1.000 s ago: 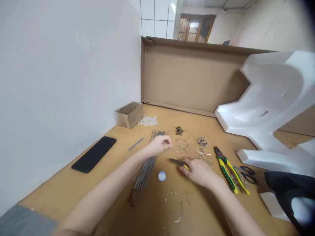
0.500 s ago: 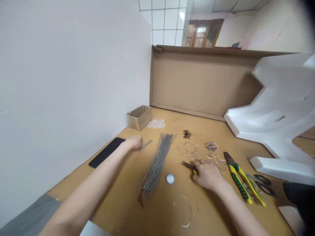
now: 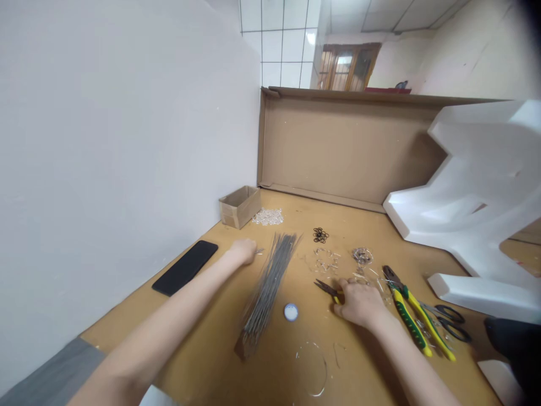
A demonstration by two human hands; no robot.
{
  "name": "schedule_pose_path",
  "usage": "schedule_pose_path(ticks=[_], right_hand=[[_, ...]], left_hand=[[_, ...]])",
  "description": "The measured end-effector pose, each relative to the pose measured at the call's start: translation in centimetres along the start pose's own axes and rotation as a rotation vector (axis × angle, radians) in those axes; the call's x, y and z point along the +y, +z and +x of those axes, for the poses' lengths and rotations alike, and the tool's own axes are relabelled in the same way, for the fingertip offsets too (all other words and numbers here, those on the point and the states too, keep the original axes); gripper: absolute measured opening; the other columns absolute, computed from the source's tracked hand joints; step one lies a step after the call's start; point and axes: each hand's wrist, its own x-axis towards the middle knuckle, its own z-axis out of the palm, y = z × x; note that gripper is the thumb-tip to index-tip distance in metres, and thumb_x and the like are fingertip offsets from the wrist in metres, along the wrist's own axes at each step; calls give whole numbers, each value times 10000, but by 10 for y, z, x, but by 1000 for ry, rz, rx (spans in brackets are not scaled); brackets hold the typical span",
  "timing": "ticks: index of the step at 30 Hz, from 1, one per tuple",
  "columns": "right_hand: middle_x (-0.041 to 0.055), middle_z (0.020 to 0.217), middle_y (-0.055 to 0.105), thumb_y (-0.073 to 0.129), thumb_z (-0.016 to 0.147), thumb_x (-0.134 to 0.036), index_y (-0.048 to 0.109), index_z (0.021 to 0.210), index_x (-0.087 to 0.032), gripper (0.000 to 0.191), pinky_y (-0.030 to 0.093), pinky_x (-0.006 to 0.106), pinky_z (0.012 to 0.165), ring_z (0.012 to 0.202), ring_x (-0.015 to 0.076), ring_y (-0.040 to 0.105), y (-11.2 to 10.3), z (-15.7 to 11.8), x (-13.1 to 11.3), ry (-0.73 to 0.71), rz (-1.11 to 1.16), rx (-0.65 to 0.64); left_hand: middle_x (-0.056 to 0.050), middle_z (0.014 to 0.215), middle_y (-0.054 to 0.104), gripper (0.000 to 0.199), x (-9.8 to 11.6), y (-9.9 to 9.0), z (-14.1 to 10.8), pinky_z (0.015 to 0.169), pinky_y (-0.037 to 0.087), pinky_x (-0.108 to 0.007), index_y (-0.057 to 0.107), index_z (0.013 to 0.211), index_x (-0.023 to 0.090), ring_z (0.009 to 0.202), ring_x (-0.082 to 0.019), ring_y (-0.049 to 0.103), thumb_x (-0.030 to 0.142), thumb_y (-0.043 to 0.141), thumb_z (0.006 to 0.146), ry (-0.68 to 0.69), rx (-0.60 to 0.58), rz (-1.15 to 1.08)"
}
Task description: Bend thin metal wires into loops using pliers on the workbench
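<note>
Two bare hands work over a tan fibreboard bench top [image 3: 270, 378]. The right hand [image 3: 359, 304] is closed around the yellow handles of small yellow-handled pliers [image 3: 326, 288], whose narrow jaws point left and stand slightly parted. Just above the grip lie loose bent wire pieces [image 3: 327, 260] and a small wire coil [image 3: 362, 256], with black rubber rings [image 3: 320, 235] farther up. Left of the grip sit a white-and-blue bottle cap [image 3: 291, 312] and then a long bundle of grey metal rods [image 3: 268, 290]. Below it lies a thin wire hoop [image 3: 323, 366]. To the right are large green-and-yellow pliers [image 3: 412, 318] and black-handled scissors [image 3: 452, 324].

The left hand [image 3: 244, 251] rests beyond the rods with its fingers curled; whether it holds anything cannot be told. A black phone [image 3: 185, 268] lies just left of it. Well above the grip are a small cardboard box [image 3: 240, 207], a heap of glassy beads [image 3: 267, 217] and white foam packing [image 3: 477, 197].
</note>
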Motion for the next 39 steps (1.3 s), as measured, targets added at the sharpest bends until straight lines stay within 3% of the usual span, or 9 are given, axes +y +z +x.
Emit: schedule_pose_path(ticks=[5, 7, 11, 14, 16, 19, 23, 28, 39], right_hand=[[130, 953, 602, 551, 625, -473, 583, 987, -186, 463, 393, 393, 689, 897, 325, 557, 1, 1, 7, -28, 37, 35], [131, 953, 599, 556, 629, -494, 592, 990, -187, 474, 395, 395, 692, 913, 330, 543, 0, 2, 10, -43, 69, 77], [108, 924, 602, 521, 718, -393, 606, 962, -193, 326, 399, 348, 711, 888, 264, 545, -5, 4, 8, -88, 270, 271], [44, 768, 605, 445, 795, -341, 599, 909, -196, 240, 419, 274, 628, 656, 150, 556, -9, 3, -8, -153, 711, 303], [11, 672, 566, 467, 790, -371, 579, 907, -174, 256, 425, 246, 564, 566, 120, 530, -10, 1, -23, -213, 1034, 227], [-17, 657, 524, 556, 740, -376, 557, 976, -169, 315, 423, 234, 553, 540, 100, 501, -8, -2, -42, -254, 1244, 258], [-19, 627, 494, 598, 720, -340, 598, 911, -171, 255, 393, 223, 533, 558, 107, 459, 0, -2, -49, -277, 1142, 416], [13, 632, 525, 558, 763, -299, 615, 693, -169, 158, 412, 239, 565, 609, 131, 493, 6, 3, -49, -310, 988, 592], [57, 737, 618, 522, 799, -290, 642, 739, -197, 163, 473, 280, 639, 685, 157, 571, 8, 5, -47, -408, 843, 594]], left_hand=[[-162, 668, 643, 32, -15, -8, 2, 631, 446, -358, 587, 546, 99, 687, -296, 610, 81, 568, 529, 55, -31, -137], [-102, 521, 601, 65, -23, -15, 0, 573, 441, -327, 533, 473, 116, 566, -242, 593, 96, 561, 528, 95, -57, -238], [-28, 534, 588, 80, -22, -28, -14, 564, 440, -248, 513, 577, 138, 534, -139, 569, 180, 502, 645, 233, -49, -497], [-14, 624, 604, 125, 4, -27, -31, 598, 445, -225, 485, 741, 151, 575, -99, 570, 274, 464, 734, 355, -20, -721], [3, 571, 582, 165, 32, -19, -42, 576, 433, -227, 452, 741, 154, 530, -93, 546, 287, 541, 699, 468, -24, -1059], [18, 559, 560, 168, 73, -1, -56, 552, 410, -212, 463, 728, 148, 526, -86, 526, 251, 583, 672, 581, -98, -1203], [47, 575, 504, 93, 104, 22, -61, 517, 369, -177, 495, 694, 137, 513, -55, 457, 170, 572, 654, 670, -73, -1200], [30, 636, 520, 74, 108, 38, -59, 570, 391, -191, 520, 726, 125, 568, -63, 473, 162, 553, 671, 658, -82, -1256], [23, 650, 518, 49, 105, 46, -55, 610, 412, -211, 517, 694, 124, 597, -74, 502, 156, 552, 703, 693, -145, -1302]])
